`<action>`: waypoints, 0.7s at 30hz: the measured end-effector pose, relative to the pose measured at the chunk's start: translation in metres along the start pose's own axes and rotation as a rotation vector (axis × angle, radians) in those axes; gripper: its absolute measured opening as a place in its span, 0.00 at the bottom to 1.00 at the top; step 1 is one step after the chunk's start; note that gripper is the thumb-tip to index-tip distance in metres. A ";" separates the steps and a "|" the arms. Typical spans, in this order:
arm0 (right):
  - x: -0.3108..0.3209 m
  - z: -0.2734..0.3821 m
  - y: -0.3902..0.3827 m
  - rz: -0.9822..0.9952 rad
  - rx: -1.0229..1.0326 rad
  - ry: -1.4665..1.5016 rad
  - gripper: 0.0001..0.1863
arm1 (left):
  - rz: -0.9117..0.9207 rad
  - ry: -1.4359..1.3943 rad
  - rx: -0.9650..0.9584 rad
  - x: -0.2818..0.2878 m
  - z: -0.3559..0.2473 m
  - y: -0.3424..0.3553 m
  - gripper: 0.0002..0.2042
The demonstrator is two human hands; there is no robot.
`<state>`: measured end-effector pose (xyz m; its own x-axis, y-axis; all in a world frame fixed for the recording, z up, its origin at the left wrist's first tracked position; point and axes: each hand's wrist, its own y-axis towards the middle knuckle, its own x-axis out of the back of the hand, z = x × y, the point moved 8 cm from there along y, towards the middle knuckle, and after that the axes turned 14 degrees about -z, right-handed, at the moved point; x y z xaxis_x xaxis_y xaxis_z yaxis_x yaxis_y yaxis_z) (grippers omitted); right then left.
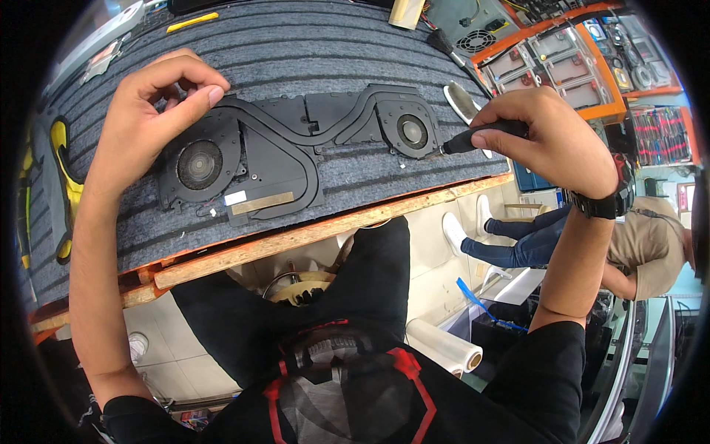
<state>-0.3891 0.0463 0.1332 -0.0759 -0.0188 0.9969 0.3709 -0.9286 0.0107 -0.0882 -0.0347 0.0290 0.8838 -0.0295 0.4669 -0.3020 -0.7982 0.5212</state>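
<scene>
A black laptop cooling module [277, 159] with curved heat pipes lies on the ribbed grey mat. Its left fan [198, 164] is the larger in view, and its right fan [411, 132] sits at the far end. My right hand [543, 133] is closed round a slim black-handled tool [481, 136], whose tip meets or nearly meets the edge of the right fan. Over the module's upper left corner, my left hand [166, 103] has its thumb and forefinger drawn together in a pinch. Whether they grip the module's edge cannot be made out.
A wooden edge [333, 235] bounds the table before me. Yellow-and-grey pliers [65, 185] lie at left, a yellow stick [192, 22] at the back. Beyond my right hand are a brush [451, 48], a white-rimmed oval item [460, 100] and an orange parts rack [555, 66]. Another person [651, 244] sits at right.
</scene>
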 end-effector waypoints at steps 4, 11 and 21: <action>0.001 -0.003 -0.003 -0.022 -0.019 0.010 0.13 | 0.045 0.044 0.024 0.001 0.011 0.000 0.06; 0.004 -0.003 -0.001 -0.030 -0.022 0.027 0.12 | -0.003 0.014 0.006 0.003 0.012 -0.001 0.07; 0.000 0.000 0.001 -0.011 -0.049 -0.042 0.16 | 0.058 0.023 0.021 0.001 0.014 -0.001 0.08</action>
<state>-0.3890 0.0450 0.1333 -0.0404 0.0061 0.9992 0.3246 -0.9457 0.0189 -0.0819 -0.0423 0.0194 0.8566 -0.0626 0.5121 -0.3448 -0.8079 0.4780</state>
